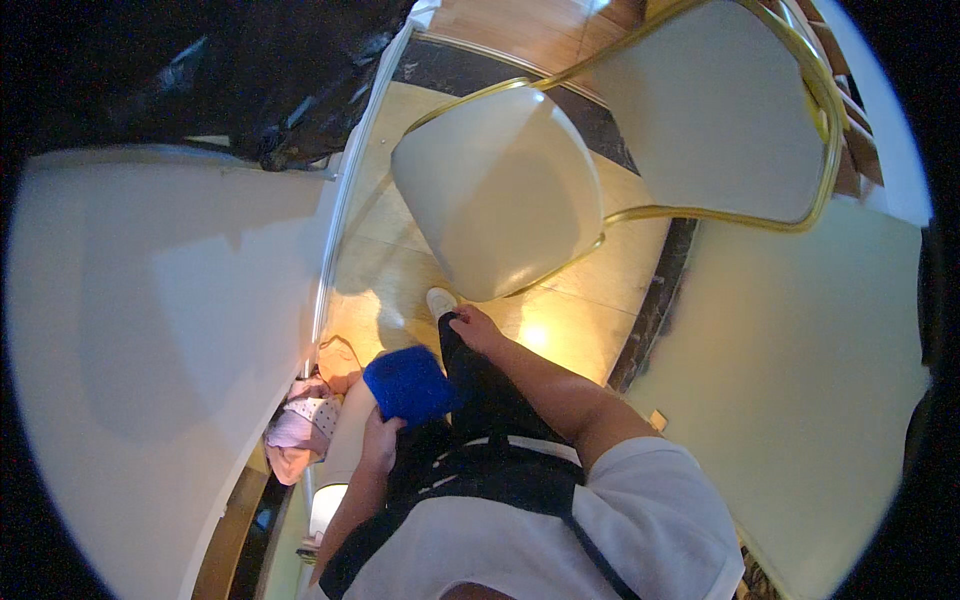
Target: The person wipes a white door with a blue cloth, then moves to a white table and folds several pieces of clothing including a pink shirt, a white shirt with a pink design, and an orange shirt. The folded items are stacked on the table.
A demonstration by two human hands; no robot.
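A blue cloth [411, 384] hangs from my left hand [384, 433], whose fingers grip its lower left edge. My right hand [474, 328] is over my dark trouser leg [480, 382], near the knee, its fingers curled; whether it pinches the fabric is not clear. In front of me stands a chair with a pale, smooth seat [502, 195] and a pale backrest [720, 112] in a gold-coloured metal frame. My white shoe [441, 301] is on the floor beside the seat's near edge. Neither hand touches the chair.
A white wall or panel [150, 300] rises at the left. Near it are pink and spotted fabric items [304, 427] and a lit lamp [327, 504]. A large pale surface [787, 375] lies at the right. Dark glossy sheeting [225, 75] fills the upper left. Dark strips border the tiled floor [592, 300].
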